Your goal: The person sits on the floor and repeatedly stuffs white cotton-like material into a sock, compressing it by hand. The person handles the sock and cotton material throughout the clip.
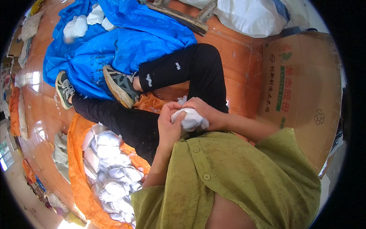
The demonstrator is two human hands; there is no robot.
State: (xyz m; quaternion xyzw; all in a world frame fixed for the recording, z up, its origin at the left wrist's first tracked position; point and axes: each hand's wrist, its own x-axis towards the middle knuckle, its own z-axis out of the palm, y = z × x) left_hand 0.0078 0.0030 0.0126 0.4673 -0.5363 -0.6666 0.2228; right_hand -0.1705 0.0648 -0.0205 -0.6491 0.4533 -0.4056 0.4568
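Close to my lap, my left hand (170,123) and my right hand (207,113) are both closed on a small white fabric pouch (189,119). My left thumb presses on its front, and the right fingers curl over its far side. Tufts of white fluffy stuffing (182,100) stick out above it and at its lower right. Whether the pouch has an opening under my fingers is hidden. To my left an orange sack (76,168) lies spread open, holding a pile of white cup-shaped fabric pieces (116,187).
A blue plastic sack (152,36) lies past my shoes, with several stuffed white pieces (75,28) on it. Behind it are a wooden stool (187,21) and a white bag (248,17). A large cardboard box (301,87) stands at my right. Fluff bits cling to my trousers.
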